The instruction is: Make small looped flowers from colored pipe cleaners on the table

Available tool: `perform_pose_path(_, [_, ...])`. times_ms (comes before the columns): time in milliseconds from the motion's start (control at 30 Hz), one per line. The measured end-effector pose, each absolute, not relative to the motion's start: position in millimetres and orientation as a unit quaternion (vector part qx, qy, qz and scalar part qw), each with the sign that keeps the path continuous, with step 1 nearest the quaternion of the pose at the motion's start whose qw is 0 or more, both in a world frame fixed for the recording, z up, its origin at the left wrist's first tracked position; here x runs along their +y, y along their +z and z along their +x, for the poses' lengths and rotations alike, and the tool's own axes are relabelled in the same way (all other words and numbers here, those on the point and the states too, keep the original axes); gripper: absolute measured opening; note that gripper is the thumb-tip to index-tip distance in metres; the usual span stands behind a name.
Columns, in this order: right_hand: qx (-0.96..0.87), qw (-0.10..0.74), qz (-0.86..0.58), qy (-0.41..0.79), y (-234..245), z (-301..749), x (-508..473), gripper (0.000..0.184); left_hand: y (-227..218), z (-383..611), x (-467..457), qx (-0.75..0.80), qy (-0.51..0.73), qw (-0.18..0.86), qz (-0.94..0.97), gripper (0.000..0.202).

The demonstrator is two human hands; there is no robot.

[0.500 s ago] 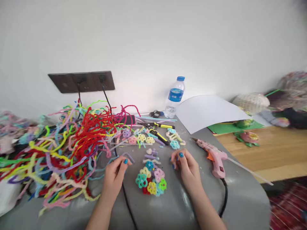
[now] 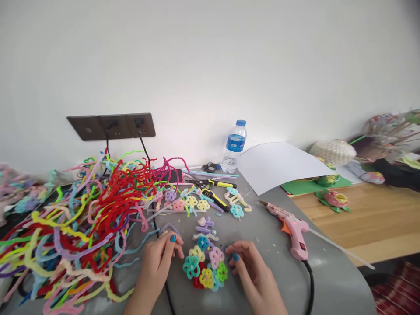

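Note:
My left hand [image 2: 163,258] hovers just left of a cluster of pipe-cleaner flowers [image 2: 206,278] in teal, yellow, pink, green, blue and red. Its fingers are loosely bent and hold nothing I can see. On the cluster's right side, my right hand [image 2: 252,272] has its thumb and fingers apart around a gap, very close to the green and pink flowers; whether it touches them I cannot tell. Short purple and white pipe-cleaner pieces [image 2: 205,229] lie just behind the cluster. A bent lilac pipe cleaner [image 2: 169,226] is near my left fingertips.
A big heap of loose pipe cleaners [image 2: 88,236] covers the left side. Yellow-and-black pliers [image 2: 215,199], small flowers [image 2: 179,205] and a water bottle [image 2: 234,146] stand or lie behind. At right are a pink glue gun [image 2: 293,232] with its cable and white paper [image 2: 282,164].
The view has tilted up a little, so the scene sits lower. My right hand has come nearer to the flower cluster and its fingers have loosened. My left hand's fingers have also spread slightly.

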State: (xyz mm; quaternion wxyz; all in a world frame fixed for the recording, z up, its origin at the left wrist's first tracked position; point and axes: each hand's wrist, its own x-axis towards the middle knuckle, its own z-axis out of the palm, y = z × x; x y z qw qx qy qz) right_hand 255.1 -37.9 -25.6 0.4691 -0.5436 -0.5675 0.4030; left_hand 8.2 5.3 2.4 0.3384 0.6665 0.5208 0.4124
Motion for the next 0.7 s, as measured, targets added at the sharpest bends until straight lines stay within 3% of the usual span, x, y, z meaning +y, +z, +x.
perform_pose_path(367, [-0.517,0.513,-0.483,0.486,-14,232,-53,0.031,8,7,6,0.511,0.356,0.341,0.704,0.037])
perform_pose_path(700, [-0.466,0.521,-0.533,0.476,-19,240,-54,0.036,0,12,10,0.557,0.349,0.213,0.723,0.016])
